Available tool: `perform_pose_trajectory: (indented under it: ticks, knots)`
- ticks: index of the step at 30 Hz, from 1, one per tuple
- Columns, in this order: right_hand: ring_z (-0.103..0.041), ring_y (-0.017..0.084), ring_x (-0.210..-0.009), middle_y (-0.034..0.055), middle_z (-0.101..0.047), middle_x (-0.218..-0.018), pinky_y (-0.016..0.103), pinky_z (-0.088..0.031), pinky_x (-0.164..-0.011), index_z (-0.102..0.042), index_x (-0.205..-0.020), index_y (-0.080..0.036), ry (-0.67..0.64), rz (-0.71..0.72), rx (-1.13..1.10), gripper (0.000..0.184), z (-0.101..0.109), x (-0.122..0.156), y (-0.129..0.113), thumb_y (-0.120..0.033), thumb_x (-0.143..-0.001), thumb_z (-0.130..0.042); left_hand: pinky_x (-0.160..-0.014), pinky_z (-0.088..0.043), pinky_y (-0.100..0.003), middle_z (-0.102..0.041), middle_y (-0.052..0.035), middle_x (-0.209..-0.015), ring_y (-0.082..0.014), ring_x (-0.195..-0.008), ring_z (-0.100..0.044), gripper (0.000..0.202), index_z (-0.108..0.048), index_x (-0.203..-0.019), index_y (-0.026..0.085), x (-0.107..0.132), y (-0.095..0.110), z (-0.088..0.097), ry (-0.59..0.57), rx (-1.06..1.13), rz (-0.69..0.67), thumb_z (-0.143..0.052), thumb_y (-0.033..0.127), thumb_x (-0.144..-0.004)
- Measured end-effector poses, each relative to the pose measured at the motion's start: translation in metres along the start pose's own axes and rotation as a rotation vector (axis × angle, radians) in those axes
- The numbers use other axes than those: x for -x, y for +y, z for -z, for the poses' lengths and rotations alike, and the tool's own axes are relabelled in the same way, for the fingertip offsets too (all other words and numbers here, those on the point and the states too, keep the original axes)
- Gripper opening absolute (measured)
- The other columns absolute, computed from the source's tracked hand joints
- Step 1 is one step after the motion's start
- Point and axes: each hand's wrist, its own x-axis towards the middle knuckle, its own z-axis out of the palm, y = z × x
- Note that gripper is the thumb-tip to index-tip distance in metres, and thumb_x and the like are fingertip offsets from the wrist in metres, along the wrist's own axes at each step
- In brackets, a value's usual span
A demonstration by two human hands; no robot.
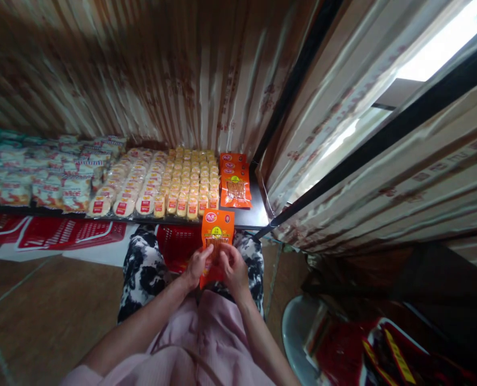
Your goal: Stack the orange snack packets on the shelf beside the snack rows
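"There's a dark shelf (256, 215). Where's the orange packet (219, 220)?"

"In front of the shelf, between the left hand's (198, 265) pinching fingers. The right hand (235, 269) curls over, hiding some. Pinching? Can't tell."

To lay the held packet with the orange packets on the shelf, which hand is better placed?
Probably the right hand: it is at the right side of the held packet, nearer the orange packets. The left hand grips the left side, slightly farther off.
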Motion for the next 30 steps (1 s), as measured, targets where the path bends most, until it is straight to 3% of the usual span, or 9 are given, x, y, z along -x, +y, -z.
perform_pose_trajectory:
  ticks: [7, 11, 15, 20, 25, 30]
  knots:
    - [-0.061, 0.024, -0.093, 0.0139, -0.064, -0.105, 0.04, -0.049, -0.086, -0.06, -0.112, -0.014, 0.185, -0.021, 0.22, 0.044, 0.013, -0.005, 0.01, -0.043, -0.08, -0.051, -0.084, -0.055, -0.038, -0.073, -0.0101, -0.093, -0.0256, -0.09, -0.069, 0.03, -0.068, -0.097, 0.012, -0.002, 0.012, -0.007, -0.002, 0.126, 0.123, -0.063, 0.035, -0.079]
    - [-0.062, 0.023, -0.084, 0.0106, -0.068, -0.098, 0.037, -0.049, -0.078, -0.06, -0.114, -0.016, 0.13, -0.138, 0.181, 0.049, 0.019, -0.01, 0.014, -0.049, -0.078, -0.053, -0.083, -0.055, -0.043, -0.073, -0.0116, -0.095, -0.0279, -0.09, -0.069, 0.03, -0.067, -0.101, 0.012, -0.006, 0.015, -0.011, -0.011, 0.207, 0.211, -0.061, 0.034, -0.081]
    - [-0.058, 0.018, -0.063, 0.0031, -0.066, -0.071, 0.03, -0.045, -0.062, -0.065, -0.09, -0.017, -0.009, -0.227, 0.016, 0.041, 0.025, -0.015, 0.016, -0.054, -0.074, -0.059, -0.083, -0.055, -0.042, -0.073, -0.0117, -0.095, -0.0281, -0.091, -0.069, 0.032, -0.067, -0.101, 0.011, -0.012, 0.013, -0.01, -0.016, 0.211, 0.22, -0.062, 0.035, -0.08]
    - [-0.049, 0.014, -0.052, -0.0029, -0.056, -0.057, 0.025, -0.039, -0.053, -0.059, -0.07, -0.02, -0.083, -0.277, -0.133, 0.034, 0.034, -0.021, 0.015, -0.053, -0.065, -0.066, -0.079, -0.056, -0.042, -0.073, -0.0119, -0.09, -0.0275, -0.086, -0.07, 0.039, -0.066, -0.102, 0.01, -0.02, 0.011, -0.012, -0.068, 0.189, 0.2, -0.065, 0.04, -0.078]
    - [-0.044, 0.012, -0.047, -0.0054, -0.048, -0.048, 0.024, -0.035, -0.047, -0.05, -0.056, -0.023, -0.045, -0.247, -0.039, 0.035, 0.044, -0.032, 0.018, -0.053, -0.064, -0.066, -0.077, -0.055, -0.039, -0.072, -0.0095, -0.081, -0.0266, -0.079, -0.07, 0.037, -0.066, -0.095, 0.01, -0.031, 0.006, -0.014, -0.041, 0.018, 0.147, -0.069, 0.04, -0.074]
    - [-0.04, 0.012, -0.044, -0.0061, -0.044, -0.045, 0.024, -0.032, -0.044, -0.046, -0.052, -0.024, -0.006, -0.203, 0.115, 0.038, 0.053, -0.044, 0.026, -0.056, -0.066, -0.061, -0.086, -0.051, -0.038, -0.072, -0.0083, -0.089, -0.0271, -0.095, -0.066, 0.033, -0.065, -0.097, 0.015, -0.039, 0.0, -0.013, 0.01, -0.183, 0.04, -0.071, 0.034, -0.07]
